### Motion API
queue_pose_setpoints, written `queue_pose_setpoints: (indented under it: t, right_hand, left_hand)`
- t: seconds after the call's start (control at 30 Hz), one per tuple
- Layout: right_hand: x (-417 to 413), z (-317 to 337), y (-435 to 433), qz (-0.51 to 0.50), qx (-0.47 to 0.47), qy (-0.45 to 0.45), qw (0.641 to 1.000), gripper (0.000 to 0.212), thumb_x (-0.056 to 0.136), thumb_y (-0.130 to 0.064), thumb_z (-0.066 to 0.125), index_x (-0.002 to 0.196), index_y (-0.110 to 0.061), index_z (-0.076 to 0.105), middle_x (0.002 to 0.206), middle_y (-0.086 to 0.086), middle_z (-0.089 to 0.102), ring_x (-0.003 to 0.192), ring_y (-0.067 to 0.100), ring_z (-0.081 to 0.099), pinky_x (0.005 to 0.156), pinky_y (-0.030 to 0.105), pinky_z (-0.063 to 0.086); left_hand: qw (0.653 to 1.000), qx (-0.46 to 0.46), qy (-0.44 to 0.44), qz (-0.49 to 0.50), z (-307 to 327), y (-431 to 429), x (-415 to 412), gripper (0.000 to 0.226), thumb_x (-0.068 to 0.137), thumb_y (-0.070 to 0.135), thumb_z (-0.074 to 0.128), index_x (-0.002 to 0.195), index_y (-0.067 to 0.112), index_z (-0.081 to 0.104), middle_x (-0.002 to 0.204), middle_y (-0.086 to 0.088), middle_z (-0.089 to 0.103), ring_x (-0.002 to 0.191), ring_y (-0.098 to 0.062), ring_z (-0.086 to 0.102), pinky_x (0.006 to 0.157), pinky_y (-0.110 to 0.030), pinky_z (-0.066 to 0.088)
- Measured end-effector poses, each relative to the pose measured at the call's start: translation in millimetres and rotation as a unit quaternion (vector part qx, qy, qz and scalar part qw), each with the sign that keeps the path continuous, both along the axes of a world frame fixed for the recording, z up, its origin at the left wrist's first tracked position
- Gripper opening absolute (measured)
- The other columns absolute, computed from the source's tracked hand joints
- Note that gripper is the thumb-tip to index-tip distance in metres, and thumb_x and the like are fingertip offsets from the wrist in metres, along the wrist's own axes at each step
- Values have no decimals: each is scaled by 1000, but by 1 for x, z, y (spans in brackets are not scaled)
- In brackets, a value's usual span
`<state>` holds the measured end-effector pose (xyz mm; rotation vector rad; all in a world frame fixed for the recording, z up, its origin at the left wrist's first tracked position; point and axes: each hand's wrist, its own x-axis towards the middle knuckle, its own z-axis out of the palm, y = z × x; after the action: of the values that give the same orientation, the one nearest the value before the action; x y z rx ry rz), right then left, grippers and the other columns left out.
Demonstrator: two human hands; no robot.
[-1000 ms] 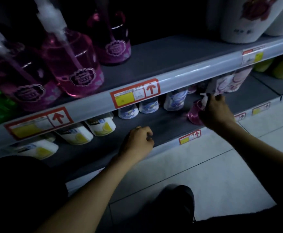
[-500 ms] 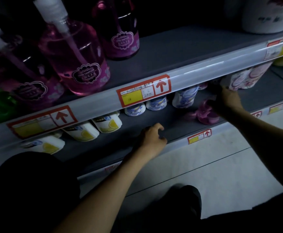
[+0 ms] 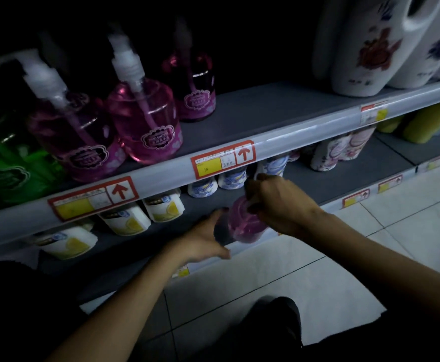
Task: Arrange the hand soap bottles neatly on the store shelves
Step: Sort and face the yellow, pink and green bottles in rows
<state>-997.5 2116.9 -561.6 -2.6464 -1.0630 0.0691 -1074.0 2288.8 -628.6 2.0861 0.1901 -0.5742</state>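
Placing step: right grip (image 3: 281, 202) pinches the pink bottle (image 3: 242, 227), left grip (image 3: 203, 239) spread beside; next probably means seating it upright.

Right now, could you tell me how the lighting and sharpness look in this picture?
Head view: dim overall, shelf backs nearly black, floor tiles brightest; pumps of the upper pink soap bottles smeared, held pink bottle in the right hand blurred; shelf edge bowed by lens.

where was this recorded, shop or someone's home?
Most likely a retail store aisle: red-and-yellow price tags run along the shelf edges, identical pink pump bottles stand in rows on the upper shelf, and matching lemon-label bottles line the lower shelf.
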Motion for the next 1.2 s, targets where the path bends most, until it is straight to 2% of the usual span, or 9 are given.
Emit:
queue_pose_setpoints:
  t: [0.2, 0.33, 0.43, 0.57, 0.7, 0.87, 1.0, 1.1, 1.2]
  right_hand:
    - [-30, 77, -9, 19, 241, 243, 939, 10, 80, -11, 75, 76, -14, 67, 70, -4, 67, 63, 6, 58, 59, 21, 46]
    - [-28, 98, 4, 27, 365, 325, 872, 4, 81, -5, 72, 83, -8, 72, 67, -2, 64, 55, 2, 53, 53, 12, 39]
    - [-21, 103, 14, 0, 444, 330, 833, 14, 83, -15, 70, 95, -7, 71, 71, 2, 60, 57, 7, 53, 57, 16, 42]
    - [-17, 108, 23, 22, 388, 355, 850, 34, 78, -36, 73, 106, -17, 69, 92, 0, 70, 85, 12, 68, 76, 26, 50]
    - [-19, 108, 26, 82, 333, 433, 834, 37, 86, -38, 59, 116, -20, 68, 118, 3, 70, 116, 20, 63, 104, 44, 43]
    - [-29, 108, 37, 79, 432, 385, 812, 38, 77, -24, 71, 113, -11, 67, 105, 5, 73, 97, 16, 69, 84, 29, 54]
    - [-32, 105, 40, 61, 458, 336, 821, 52, 69, -35, 79, 118, -27, 64, 112, 7, 70, 103, 20, 68, 87, 34, 56]
    - [-29, 115, 27, 136, 386, 418, 811, 62, 76, -13, 79, 131, -25, 53, 119, 0, 70, 110, 15, 67, 88, 26, 54]
    - [-25, 120, 21, 126, 409, 371, 824, 68, 64, -9, 80, 126, -23, 55, 112, -6, 73, 102, 10, 70, 80, 18, 54]
  left_hand:
    - [943, -310, 81, -90, 55, 6, -36, 70, 73, -10, 68, 134, 19, 47, 127, -2, 62, 121, -18, 56, 100, -37, 47]
    - [886, -460, 57, -36, 83, 1, -57, 65, 65, 8, 82, 126, 14, 59, 118, -9, 65, 113, -24, 60, 96, -41, 49]
    - [876, -481, -16, 31, 100, -4, -65, 57, 65, 22, 85, 118, 20, 66, 116, -9, 68, 110, -25, 63, 91, -37, 52]
    - [854, -501, -82, 115, 122, -1, -68, 52, 59, 27, 89, 107, 20, 73, 111, -11, 71, 102, -26, 68, 85, -36, 56]
    - [822, -544, -70, 155, 132, 11, -68, 54, 37, 26, 96, 86, 11, 77, 80, -13, 71, 60, -20, 66, 52, -22, 52]
    - [764, -616, -109, 160, 140, 0, -65, 55, 53, 10, 91, 105, 11, 73, 110, -11, 71, 100, -22, 69, 78, -30, 56]
    - [713, -651, -127, 228, 140, -2, -64, 64, 43, 7, 94, 103, 4, 71, 101, -16, 71, 82, -21, 72, 57, -25, 55]
    - [724, -636, -134, 232, 141, 4, -60, 57, 53, 18, 92, 106, 10, 72, 106, -12, 69, 84, -17, 68, 56, -22, 52]
    - [835, -468, -196, 212, 150, 10, -53, 40, 75, 32, 76, 110, 15, 67, 101, -5, 68, 84, -17, 63, 64, -24, 49]
